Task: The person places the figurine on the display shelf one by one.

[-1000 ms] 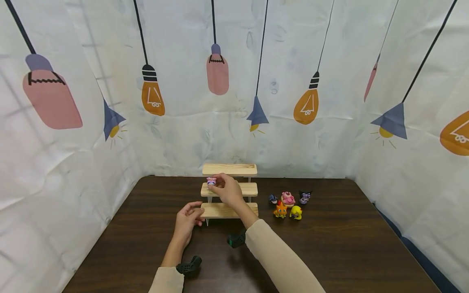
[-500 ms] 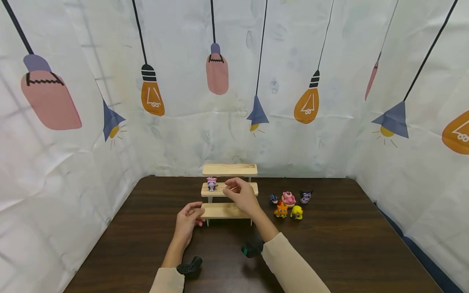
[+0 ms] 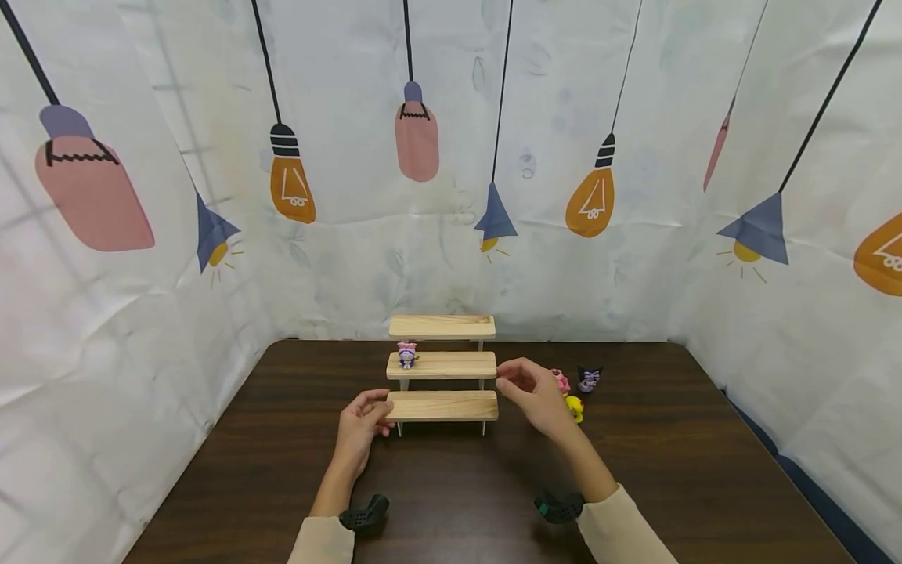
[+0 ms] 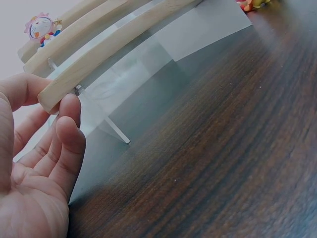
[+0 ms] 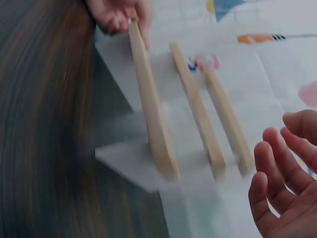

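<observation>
The left hand (image 3: pixel 361 421) pinched the rack (image 3: pixel 445 405), probably to steady it; the right hand (image 3: pixel 535 395) hung loose, empty, near toys (image 3: pixel 575 408).

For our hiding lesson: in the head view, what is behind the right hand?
A pink figurine and a yellow figurine partly show; the right hand covers the rest.

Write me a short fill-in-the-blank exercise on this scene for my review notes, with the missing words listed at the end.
1. The wooden display stand has ____ tiers.
2. The pink-hooded figurine stands on the ____ tier (top, middle or bottom).
3. The left grip holds the bottom tier by its ____ end (left or right).
4. The right grip holds ____ (a figurine, a tier or nothing).

Missing words: three; middle; left; nothing.
</observation>
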Demonstrator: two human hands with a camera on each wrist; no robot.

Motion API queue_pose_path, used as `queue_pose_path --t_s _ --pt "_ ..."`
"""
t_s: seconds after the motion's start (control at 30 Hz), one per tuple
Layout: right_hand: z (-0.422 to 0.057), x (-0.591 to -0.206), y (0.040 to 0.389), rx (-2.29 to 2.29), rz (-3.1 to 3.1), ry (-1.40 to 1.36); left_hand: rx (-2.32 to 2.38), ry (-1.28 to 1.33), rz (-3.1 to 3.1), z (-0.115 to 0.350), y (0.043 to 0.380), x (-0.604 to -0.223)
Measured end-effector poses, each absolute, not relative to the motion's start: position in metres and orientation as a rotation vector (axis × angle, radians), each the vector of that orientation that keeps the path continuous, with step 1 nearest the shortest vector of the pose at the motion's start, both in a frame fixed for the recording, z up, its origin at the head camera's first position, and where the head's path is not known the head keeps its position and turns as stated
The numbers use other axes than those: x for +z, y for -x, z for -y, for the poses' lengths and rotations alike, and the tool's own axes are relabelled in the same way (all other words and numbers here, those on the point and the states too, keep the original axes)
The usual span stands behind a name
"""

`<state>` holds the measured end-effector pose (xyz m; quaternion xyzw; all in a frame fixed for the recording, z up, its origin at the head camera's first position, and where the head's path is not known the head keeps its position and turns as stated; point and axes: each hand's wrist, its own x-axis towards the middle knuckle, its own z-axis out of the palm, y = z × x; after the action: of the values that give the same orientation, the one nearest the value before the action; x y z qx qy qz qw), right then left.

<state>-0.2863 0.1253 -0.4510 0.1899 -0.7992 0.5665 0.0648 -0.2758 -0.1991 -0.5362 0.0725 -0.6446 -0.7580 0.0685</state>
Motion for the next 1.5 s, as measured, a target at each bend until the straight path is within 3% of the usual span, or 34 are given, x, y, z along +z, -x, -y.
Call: queue_pose_path --t_s 0.43,0.83,1.5 --pt "-0.2 -0.463 0.288 1.73 2.383 -0.412 -2.283 -0.22 1.947 0.2 0.276 -0.537" --pt "-0.232 -0.474 0.294 1.638 2.485 -0.236 -2.293 -0.217 1.946 0.2 0.275 -0.535" --pt "-0.27 -0.515 0.306 1.657 2.75 -0.358 -2.296 -0.223 1.945 0.201 0.275 -0.537"
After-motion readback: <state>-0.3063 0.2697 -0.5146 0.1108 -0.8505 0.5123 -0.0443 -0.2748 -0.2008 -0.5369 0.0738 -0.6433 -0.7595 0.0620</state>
